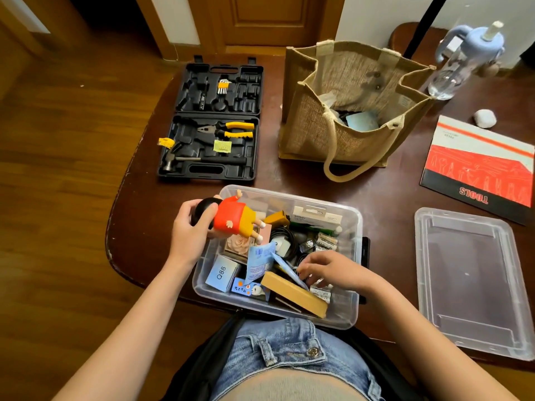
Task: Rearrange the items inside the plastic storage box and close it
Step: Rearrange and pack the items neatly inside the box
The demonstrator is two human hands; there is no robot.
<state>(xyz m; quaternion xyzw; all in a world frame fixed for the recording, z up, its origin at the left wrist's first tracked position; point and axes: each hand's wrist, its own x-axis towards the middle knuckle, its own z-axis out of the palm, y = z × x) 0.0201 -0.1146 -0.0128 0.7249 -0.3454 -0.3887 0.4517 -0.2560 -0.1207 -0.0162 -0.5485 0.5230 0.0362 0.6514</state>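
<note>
A clear plastic storage box point(357, 227) stands open at the table's near edge, full of small items: a pale blue Q88 carton point(221, 274), blue packets, a tan block point(295, 293), coiled black cable and several batteries. My left hand point(189, 230) holds a toy figure point(231, 217) with a black head, red shirt and yellow shorts over the box's far left corner. My right hand point(327, 270) is inside the box on the right, fingers curled down onto a thin blue packet point(285, 267). The clear lid point(469, 282) lies flat to the right of the box.
An open black tool case point(214, 123) with yellow pliers and a hammer lies behind the box. A jute tote bag point(347, 111) stands at centre back. A water bottle point(460, 62), a small white object and a red tools booklet point(477, 172) are at the right.
</note>
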